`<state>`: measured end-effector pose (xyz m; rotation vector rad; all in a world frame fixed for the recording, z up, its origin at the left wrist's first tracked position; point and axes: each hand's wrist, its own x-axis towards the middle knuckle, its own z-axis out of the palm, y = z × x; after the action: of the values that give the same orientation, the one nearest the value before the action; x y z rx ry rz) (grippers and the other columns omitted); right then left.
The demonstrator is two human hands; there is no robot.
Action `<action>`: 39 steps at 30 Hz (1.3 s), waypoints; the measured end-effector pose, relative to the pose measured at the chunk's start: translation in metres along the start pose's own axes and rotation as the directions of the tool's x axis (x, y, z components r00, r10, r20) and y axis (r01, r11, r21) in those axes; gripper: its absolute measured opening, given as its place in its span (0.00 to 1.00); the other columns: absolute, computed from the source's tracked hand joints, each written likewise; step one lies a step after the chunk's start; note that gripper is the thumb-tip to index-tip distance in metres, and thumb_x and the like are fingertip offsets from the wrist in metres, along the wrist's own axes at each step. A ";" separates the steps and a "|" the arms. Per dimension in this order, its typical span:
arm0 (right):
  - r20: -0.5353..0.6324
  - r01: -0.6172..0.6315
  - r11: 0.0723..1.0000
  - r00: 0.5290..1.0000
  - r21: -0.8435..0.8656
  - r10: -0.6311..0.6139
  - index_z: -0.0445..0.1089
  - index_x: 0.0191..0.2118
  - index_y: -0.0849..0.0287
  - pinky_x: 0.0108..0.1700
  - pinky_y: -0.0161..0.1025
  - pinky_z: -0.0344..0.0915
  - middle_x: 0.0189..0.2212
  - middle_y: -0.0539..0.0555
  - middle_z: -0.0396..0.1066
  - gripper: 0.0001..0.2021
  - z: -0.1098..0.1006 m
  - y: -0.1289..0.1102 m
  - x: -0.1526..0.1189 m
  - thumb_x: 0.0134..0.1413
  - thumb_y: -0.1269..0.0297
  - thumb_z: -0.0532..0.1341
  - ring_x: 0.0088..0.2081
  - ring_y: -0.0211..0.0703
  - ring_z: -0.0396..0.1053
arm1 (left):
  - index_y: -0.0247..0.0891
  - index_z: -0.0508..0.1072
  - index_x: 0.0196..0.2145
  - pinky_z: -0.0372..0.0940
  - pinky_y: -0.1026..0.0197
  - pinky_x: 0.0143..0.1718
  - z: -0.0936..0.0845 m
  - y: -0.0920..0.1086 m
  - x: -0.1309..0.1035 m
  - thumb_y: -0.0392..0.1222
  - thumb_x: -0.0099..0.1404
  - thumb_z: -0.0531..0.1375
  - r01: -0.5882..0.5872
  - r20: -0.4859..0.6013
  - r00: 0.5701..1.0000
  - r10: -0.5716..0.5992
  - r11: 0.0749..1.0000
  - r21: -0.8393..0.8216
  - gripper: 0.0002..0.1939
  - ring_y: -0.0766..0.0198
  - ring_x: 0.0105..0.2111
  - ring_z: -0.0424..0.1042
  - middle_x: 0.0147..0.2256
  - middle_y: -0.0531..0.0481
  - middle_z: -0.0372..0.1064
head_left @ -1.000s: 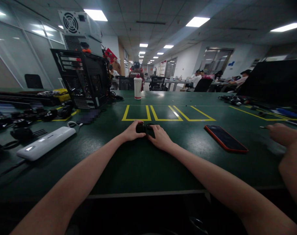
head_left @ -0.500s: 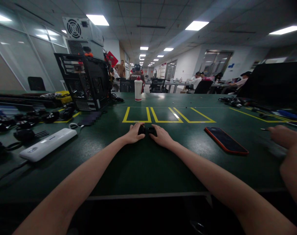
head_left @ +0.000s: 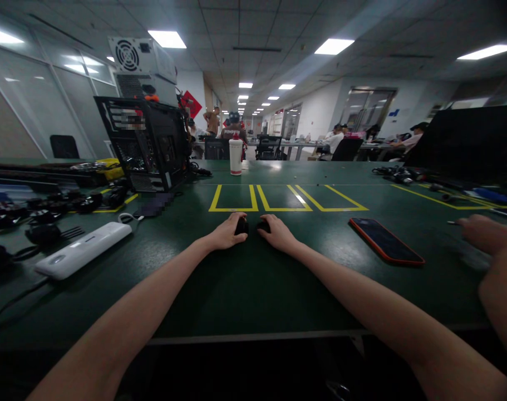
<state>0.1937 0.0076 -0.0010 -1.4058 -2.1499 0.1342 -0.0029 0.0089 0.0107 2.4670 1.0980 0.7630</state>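
My left hand [head_left: 229, 231] is wrapped round a small black object [head_left: 242, 226] on the green table [head_left: 245, 289]. Opposite it, my right hand [head_left: 278, 234] grips another small black object [head_left: 264, 226], mostly covered by the fingers. A narrow gap separates the two objects. Both hands rest just in front of the yellow tape outlines [head_left: 259, 210]. What exactly the black objects are cannot be made out.
An orange-edged phone [head_left: 387, 241] lies on the right, near another person's hand [head_left: 482, 231] with a thin object. On the left are a white power strip [head_left: 84, 250], cables and an open computer case [head_left: 147, 145]. A white bottle [head_left: 235, 157] stands behind the tape.
My hands have moved slightly apart with the black objects, widening the gap between them. The view has tilted up a little.
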 end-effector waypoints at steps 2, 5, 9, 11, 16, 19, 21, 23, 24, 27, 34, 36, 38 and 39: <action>0.026 0.007 1.000 1.000 -0.020 -0.007 0.58 0.48 0.65 0.48 0.45 0.58 0.45 0.61 0.62 0.19 -0.006 0.003 -0.010 0.49 0.63 0.55 0.46 0.45 0.62 | 0.36 0.51 0.52 0.53 0.49 0.51 -0.003 0.010 -0.009 0.42 0.52 0.56 0.022 0.025 0.999 -0.022 1.000 -0.007 0.30 0.52 0.49 0.58 0.49 0.41 0.54; 0.068 0.041 0.999 0.997 -0.034 -0.039 0.58 0.49 0.63 0.48 0.46 0.59 0.45 0.61 0.61 0.20 -0.022 0.005 -0.034 0.49 0.63 0.54 0.48 0.47 0.60 | 0.39 0.51 0.52 0.57 0.51 0.47 -0.007 0.029 -0.028 0.44 0.52 0.56 0.054 0.080 0.995 -0.053 0.999 -0.008 0.31 0.52 0.46 0.61 0.49 0.42 0.54; 0.131 0.069 0.998 0.989 -0.012 -0.067 0.58 0.49 0.58 0.48 0.48 0.60 0.44 0.58 0.62 0.19 -0.051 -0.004 -0.078 0.49 0.63 0.54 0.46 0.47 0.62 | 0.42 0.50 0.53 0.59 0.54 0.45 -0.014 0.064 -0.059 0.46 0.52 0.56 0.069 0.153 0.986 -0.069 0.998 0.008 0.32 0.53 0.45 0.63 0.49 0.45 0.56; 0.158 0.060 0.998 0.986 0.005 -0.060 0.58 0.50 0.55 0.48 0.48 0.60 0.44 0.57 0.62 0.19 -0.063 -0.015 -0.101 0.50 0.63 0.54 0.45 0.47 0.62 | 0.44 0.51 0.52 0.59 0.55 0.46 -0.018 0.082 -0.077 0.44 0.51 0.56 0.090 0.168 0.982 -0.090 0.996 0.009 0.31 0.55 0.44 0.63 0.47 0.47 0.57; 0.183 -0.017 0.996 0.983 0.092 0.000 0.53 0.53 0.52 0.52 0.49 0.58 0.48 0.56 0.61 0.21 -0.073 -0.048 -0.149 0.51 0.63 0.53 0.50 0.47 0.59 | 0.51 0.51 0.51 0.59 0.56 0.46 -0.022 0.109 -0.127 0.41 0.50 0.56 0.131 0.194 0.973 -0.124 0.991 -0.024 0.31 0.57 0.45 0.63 0.47 0.51 0.58; 0.252 -0.014 0.978 0.967 0.207 -0.040 0.50 0.55 0.48 0.52 0.49 0.59 0.50 0.55 0.60 0.25 -0.069 -0.074 -0.163 0.50 0.66 0.54 0.51 0.46 0.59 | 0.55 0.49 0.52 0.59 0.54 0.47 -0.022 0.113 -0.150 0.41 0.49 0.57 0.135 0.162 0.978 -0.132 0.991 -0.007 0.33 0.56 0.46 0.62 0.49 0.52 0.57; 0.300 0.007 0.958 0.949 0.286 -0.096 0.49 0.56 0.48 0.52 0.48 0.60 0.50 0.55 0.60 0.28 -0.063 -0.093 -0.163 0.48 0.68 0.56 0.51 0.47 0.59 | 0.58 0.48 0.52 0.60 0.52 0.46 -0.021 0.113 -0.160 0.41 0.49 0.57 0.127 0.150 0.980 -0.128 0.992 0.014 0.34 0.55 0.46 0.62 0.49 0.52 0.57; 0.377 0.003 0.939 0.915 0.344 -0.141 0.45 0.57 0.49 0.51 0.47 0.61 0.50 0.57 0.61 0.34 -0.055 -0.112 -0.157 0.45 0.69 0.58 0.51 0.48 0.60 | 0.59 0.47 0.52 0.62 0.51 0.45 -0.020 0.111 -0.167 0.40 0.47 0.58 0.119 0.138 0.983 -0.124 0.992 0.043 0.36 0.54 0.46 0.63 0.49 0.52 0.58; 0.422 0.003 0.928 0.890 0.372 -0.172 0.43 0.58 0.50 0.50 0.47 0.61 0.50 0.57 0.61 0.36 -0.051 -0.121 -0.153 0.43 0.69 0.60 0.49 0.49 0.61 | 0.60 0.47 0.53 0.63 0.51 0.44 -0.020 0.109 -0.170 0.39 0.46 0.58 0.115 0.127 0.984 -0.122 0.992 0.060 0.38 0.53 0.45 0.63 0.49 0.52 0.58; 0.471 0.030 0.889 0.840 0.456 -0.270 0.38 0.59 0.50 0.50 0.48 0.61 0.53 0.58 0.56 0.41 -0.041 -0.140 -0.142 0.40 0.66 0.62 0.49 0.51 0.61 | 0.59 0.45 0.53 0.64 0.51 0.43 -0.022 0.105 -0.177 0.38 0.44 0.59 0.072 0.092 0.992 -0.083 0.990 0.118 0.41 0.53 0.45 0.64 0.49 0.51 0.59; 0.320 -0.003 0.781 0.913 0.625 -0.253 0.50 0.53 0.55 0.50 0.41 0.61 0.50 0.56 0.55 0.32 -0.040 -0.157 -0.135 0.41 0.69 0.62 0.49 0.44 0.60 | 0.52 0.52 0.52 0.66 0.59 0.42 -0.032 0.110 -0.189 0.33 0.48 0.54 -0.029 0.057 0.998 0.012 0.948 0.316 0.34 0.58 0.45 0.65 0.50 0.52 0.59; 0.265 -0.001 0.756 0.937 0.654 -0.228 0.51 0.52 0.55 0.50 0.41 0.61 0.51 0.56 0.54 0.30 -0.036 -0.157 -0.137 0.41 0.69 0.62 0.49 0.44 0.60 | 0.50 0.53 0.52 0.67 0.61 0.40 -0.032 0.111 -0.188 0.34 0.48 0.54 -0.054 0.047 0.998 0.041 0.940 0.337 0.33 0.59 0.44 0.66 0.50 0.51 0.59; 0.216 -0.006 0.731 0.957 0.683 -0.193 0.53 0.50 0.54 0.49 0.40 0.62 0.51 0.55 0.53 0.30 -0.028 -0.157 -0.138 0.39 0.68 0.64 0.48 0.43 0.61 | 0.50 0.55 0.52 0.67 0.63 0.38 -0.030 0.110 -0.187 0.35 0.48 0.55 -0.055 0.033 0.998 0.046 0.938 0.342 0.32 0.60 0.42 0.67 0.49 0.50 0.59; 0.196 -0.016 0.711 0.966 0.703 -0.172 0.54 0.50 0.53 0.48 0.40 0.63 0.51 0.54 0.52 0.30 -0.024 -0.156 -0.139 0.38 0.68 0.65 0.47 0.42 0.62 | 0.50 0.56 0.51 0.68 0.64 0.37 -0.028 0.109 -0.186 0.35 0.49 0.55 -0.055 0.025 0.998 0.049 0.939 0.340 0.30 0.61 0.41 0.68 0.49 0.50 0.59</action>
<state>0.1191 -0.1878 0.0222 -0.8624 -1.9954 1.0384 -0.0605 -0.2003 0.0246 2.7919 1.2548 0.6066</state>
